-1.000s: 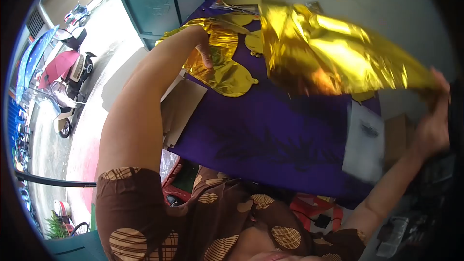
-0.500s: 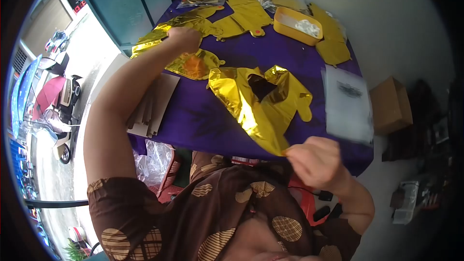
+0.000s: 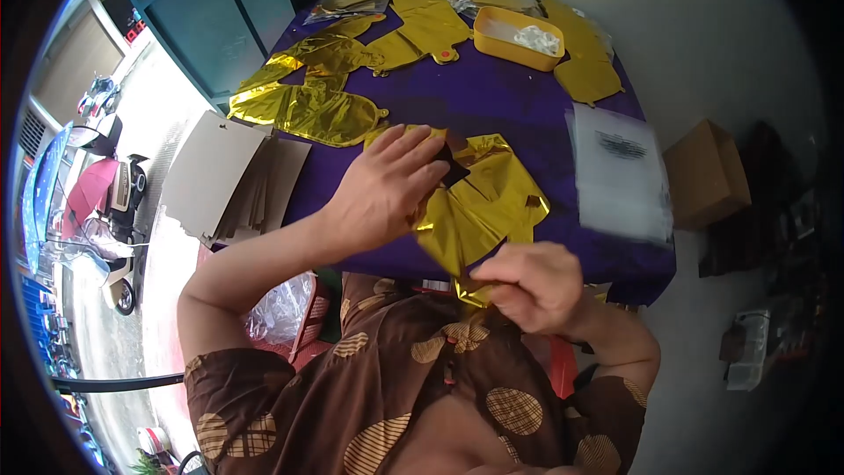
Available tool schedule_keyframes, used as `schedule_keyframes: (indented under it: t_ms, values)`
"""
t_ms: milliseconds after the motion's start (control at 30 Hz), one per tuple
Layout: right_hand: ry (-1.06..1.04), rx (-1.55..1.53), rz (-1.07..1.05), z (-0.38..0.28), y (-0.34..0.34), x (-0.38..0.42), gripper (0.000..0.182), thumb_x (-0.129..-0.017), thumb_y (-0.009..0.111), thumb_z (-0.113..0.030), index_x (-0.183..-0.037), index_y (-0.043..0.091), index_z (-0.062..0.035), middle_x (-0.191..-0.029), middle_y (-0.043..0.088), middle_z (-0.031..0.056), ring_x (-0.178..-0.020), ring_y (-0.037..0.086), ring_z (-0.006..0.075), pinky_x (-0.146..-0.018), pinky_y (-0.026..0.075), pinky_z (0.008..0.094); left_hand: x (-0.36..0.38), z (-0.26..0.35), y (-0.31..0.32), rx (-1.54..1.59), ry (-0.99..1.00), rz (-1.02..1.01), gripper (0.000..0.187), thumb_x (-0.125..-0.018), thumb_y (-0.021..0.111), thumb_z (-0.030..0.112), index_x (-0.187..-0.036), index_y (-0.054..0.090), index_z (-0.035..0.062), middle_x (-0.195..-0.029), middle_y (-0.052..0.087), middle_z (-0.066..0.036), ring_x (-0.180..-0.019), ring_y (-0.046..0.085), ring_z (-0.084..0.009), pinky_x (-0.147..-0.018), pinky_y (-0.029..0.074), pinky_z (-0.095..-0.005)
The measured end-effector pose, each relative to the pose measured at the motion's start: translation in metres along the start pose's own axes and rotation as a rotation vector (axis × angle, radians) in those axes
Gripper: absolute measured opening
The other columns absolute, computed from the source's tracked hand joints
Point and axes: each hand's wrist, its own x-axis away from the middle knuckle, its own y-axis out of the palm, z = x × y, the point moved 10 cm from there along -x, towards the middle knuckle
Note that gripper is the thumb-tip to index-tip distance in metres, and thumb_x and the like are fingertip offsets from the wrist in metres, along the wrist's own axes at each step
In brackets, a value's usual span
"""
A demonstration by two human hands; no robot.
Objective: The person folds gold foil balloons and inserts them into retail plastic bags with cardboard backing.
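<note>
A flat, shiny gold foil balloon [image 3: 492,185] with a dark hole lies creased near the table's front edge. My left hand [image 3: 387,180] rests over its left part, fingers stretched out and side by side; the foil under the palm is hidden. At the near edge, my right hand [image 3: 532,286] is closed in a pinch on a corner of the same balloon, pulling it over the table edge. Beyond my left hand lies another gold foil balloon [image 3: 303,114], spread flat and apart from the fingers.
Grey cardboard sheets [image 3: 215,167] are stacked at left. A yellow tray [image 3: 519,53] holds white bits at the back, beside more gold foil pieces [image 3: 426,22]. Clear plastic bags [image 3: 620,171] lie at right near a cardboard box [image 3: 708,176]. A purple cloth [image 3: 510,105] covers the table.
My left hand has come back from the far-left foil onto the near balloon. My right hand, still pinching its corner, has moved slightly left. The view has shifted a little.
</note>
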Motion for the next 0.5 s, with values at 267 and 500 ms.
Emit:
schedule_keyframes:
  t_ms: [267, 500]
  values:
    - [0.490, 0.145, 0.092, 0.100, -0.054, 0.035, 0.077, -0.089, 0.068, -0.024, -0.149, 0.031, 0.0083, -0.146, 0.044, 0.0275, -0.138, 0.041, 0.0375, -0.114, 0.034, 0.0448, -0.063, -0.074, -0.033, 0.322, -0.377, 0.128, 0.020, -0.082, 0.064, 0.016, -0.093, 0.072, 0.0014, -0.077, 0.068, -0.022, -0.071, 0.067, -0.0400, -0.067, 0.052, -0.0451]
    - [0.693, 0.385, 0.025, 0.154, -0.027, 0.040, 0.103, -0.082, 0.078, -0.031, -0.153, 0.015, 0.0094, -0.139, 0.048, 0.0364, -0.125, 0.055, 0.0474, -0.104, 0.046, 0.0473, -0.112, -0.117, -0.029, 0.249, -0.534, 0.023, 0.036, -0.084, 0.064, 0.025, -0.099, 0.068, -0.0078, -0.076, 0.066, -0.023, -0.068, 0.064, -0.0310, -0.067, 0.050, -0.0387]
